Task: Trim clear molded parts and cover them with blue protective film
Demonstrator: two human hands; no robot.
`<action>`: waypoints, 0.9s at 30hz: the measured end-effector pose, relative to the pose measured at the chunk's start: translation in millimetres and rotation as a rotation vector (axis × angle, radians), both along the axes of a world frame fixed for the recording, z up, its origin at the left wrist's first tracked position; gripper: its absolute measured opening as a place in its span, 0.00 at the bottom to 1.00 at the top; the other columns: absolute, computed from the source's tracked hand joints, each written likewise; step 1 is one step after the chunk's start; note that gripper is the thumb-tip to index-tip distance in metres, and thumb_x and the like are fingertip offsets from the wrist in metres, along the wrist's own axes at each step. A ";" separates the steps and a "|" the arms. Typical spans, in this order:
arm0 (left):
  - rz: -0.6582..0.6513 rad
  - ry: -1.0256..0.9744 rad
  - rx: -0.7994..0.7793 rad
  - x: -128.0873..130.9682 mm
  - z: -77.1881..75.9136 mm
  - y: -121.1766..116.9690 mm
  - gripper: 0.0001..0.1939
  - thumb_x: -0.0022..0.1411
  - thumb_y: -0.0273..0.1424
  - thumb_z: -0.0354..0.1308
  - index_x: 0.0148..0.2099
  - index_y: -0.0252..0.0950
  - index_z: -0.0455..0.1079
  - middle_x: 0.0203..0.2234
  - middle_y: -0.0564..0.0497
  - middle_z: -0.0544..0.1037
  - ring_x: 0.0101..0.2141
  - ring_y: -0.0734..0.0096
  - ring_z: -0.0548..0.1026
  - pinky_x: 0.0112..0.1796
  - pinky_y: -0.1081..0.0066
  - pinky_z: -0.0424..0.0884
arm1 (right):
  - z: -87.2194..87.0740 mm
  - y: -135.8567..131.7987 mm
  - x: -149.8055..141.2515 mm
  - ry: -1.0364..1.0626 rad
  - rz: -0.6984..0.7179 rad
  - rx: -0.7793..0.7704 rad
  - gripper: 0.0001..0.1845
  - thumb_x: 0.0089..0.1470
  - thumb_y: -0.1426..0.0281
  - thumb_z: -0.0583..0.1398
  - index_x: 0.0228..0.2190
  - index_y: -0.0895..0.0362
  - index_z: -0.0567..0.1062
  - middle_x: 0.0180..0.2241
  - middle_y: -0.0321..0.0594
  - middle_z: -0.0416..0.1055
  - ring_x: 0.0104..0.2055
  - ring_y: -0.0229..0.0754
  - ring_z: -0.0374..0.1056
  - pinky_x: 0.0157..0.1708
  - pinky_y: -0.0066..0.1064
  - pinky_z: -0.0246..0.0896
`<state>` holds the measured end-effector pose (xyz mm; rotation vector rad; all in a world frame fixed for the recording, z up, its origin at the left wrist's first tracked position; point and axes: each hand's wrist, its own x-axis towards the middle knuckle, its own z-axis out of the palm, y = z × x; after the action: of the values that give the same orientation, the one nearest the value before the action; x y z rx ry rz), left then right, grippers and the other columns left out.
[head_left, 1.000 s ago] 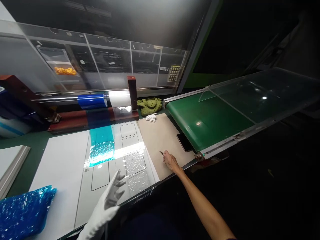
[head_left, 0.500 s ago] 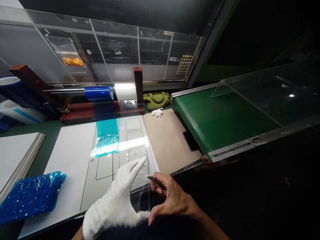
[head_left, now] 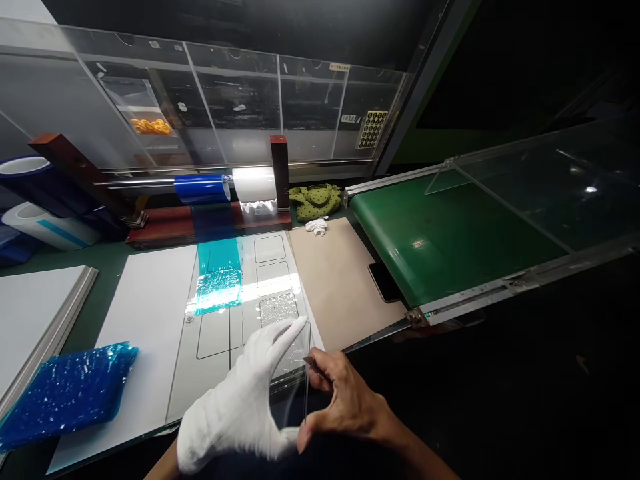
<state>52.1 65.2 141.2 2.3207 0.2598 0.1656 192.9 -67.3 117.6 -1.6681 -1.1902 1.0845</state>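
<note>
My left hand [head_left: 245, 393], in a white glove, grips a thin clear pane [head_left: 293, 400] between thumb and fingertips by its opposite edges. The pane stands nearly edge-on to me, close to the front of the work surface. My bare right hand [head_left: 345, 397] is beside the pane's right edge. Its curled fingers hold a small dark pointed blade [head_left: 315, 367], with the tip towards the pane; its thumb is at the pane's lower end. Behind my hands lies a template sheet [head_left: 210, 380] with outlined rectangles, bearing teal film [head_left: 219, 257] and a crinkled clear film piece [head_left: 277, 310].
A wooden stand [head_left: 160, 223] carries a blue film roll [head_left: 203, 189] and a white roll [head_left: 254, 185]. Blue film pieces [head_left: 70, 393] are stacked at left. On the right are brown board [head_left: 335, 280], a phone [head_left: 384, 282] and a green conveyor belt [head_left: 460, 233].
The view has shifted slightly, with the scene moving a little to the right. Both hands keep hold of the pane and blade; the pane is tilted slightly differently.
</note>
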 end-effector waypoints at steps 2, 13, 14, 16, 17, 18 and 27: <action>-0.022 -0.008 0.019 2.9 4.8 2.0 0.57 0.42 0.47 0.65 0.67 0.42 0.37 0.59 0.40 0.53 0.58 0.40 0.56 0.55 0.48 0.58 | 1.0 -1.0 -1.5 -0.006 -0.014 0.018 0.35 0.25 0.49 0.70 0.21 0.54 0.54 0.21 0.26 0.53 0.23 0.31 0.46 0.21 0.25 0.43; -0.064 0.030 0.064 12.4 10.5 7.8 0.58 0.43 0.50 0.65 0.68 0.41 0.35 0.58 0.37 0.55 0.56 0.41 0.58 0.52 0.46 0.61 | -2.7 -5.8 -3.6 -0.017 -0.063 0.029 0.31 0.34 0.45 0.66 0.22 0.54 0.58 0.21 0.28 0.54 0.24 0.32 0.48 0.23 0.26 0.45; -0.064 0.037 0.061 12.5 10.9 7.4 0.58 0.43 0.50 0.64 0.68 0.41 0.35 0.58 0.37 0.55 0.56 0.41 0.58 0.52 0.46 0.61 | -2.3 -5.9 -3.6 -0.012 -0.063 0.031 0.31 0.34 0.44 0.65 0.21 0.54 0.57 0.21 0.28 0.54 0.23 0.32 0.48 0.22 0.26 0.45; -0.066 0.052 0.056 12.3 11.5 6.7 0.58 0.43 0.51 0.64 0.68 0.41 0.36 0.58 0.38 0.55 0.56 0.41 0.58 0.52 0.46 0.62 | -1.7 -6.3 -3.8 -0.001 -0.057 0.026 0.32 0.34 0.44 0.65 0.21 0.54 0.57 0.20 0.28 0.53 0.23 0.32 0.47 0.22 0.25 0.44; -0.068 0.053 0.055 12.2 11.5 6.4 0.59 0.43 0.51 0.64 0.68 0.41 0.36 0.58 0.38 0.55 0.56 0.41 0.58 0.52 0.46 0.62 | -1.5 -6.8 -4.0 0.004 -0.054 0.021 0.32 0.34 0.44 0.65 0.21 0.54 0.57 0.20 0.27 0.53 0.23 0.32 0.47 0.22 0.25 0.44; -0.071 0.052 0.055 12.0 11.5 6.2 0.59 0.42 0.51 0.65 0.68 0.41 0.35 0.58 0.38 0.55 0.56 0.41 0.58 0.52 0.47 0.62 | -1.5 -7.4 -4.3 0.009 -0.050 0.014 0.32 0.33 0.44 0.65 0.21 0.54 0.57 0.20 0.27 0.53 0.23 0.32 0.47 0.22 0.25 0.44; -0.065 0.040 0.073 8.9 8.0 4.3 0.60 0.42 0.53 0.64 0.68 0.42 0.34 0.58 0.39 0.55 0.55 0.41 0.58 0.53 0.47 0.61 | -5.8 -10.7 -8.2 0.003 -0.058 -0.002 0.32 0.34 0.42 0.64 0.21 0.55 0.58 0.21 0.28 0.54 0.24 0.32 0.48 0.24 0.25 0.45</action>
<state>61.0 69.5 149.2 2.4032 0.2006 0.0981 184.8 -78.0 111.8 -1.6915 -1.1321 1.0524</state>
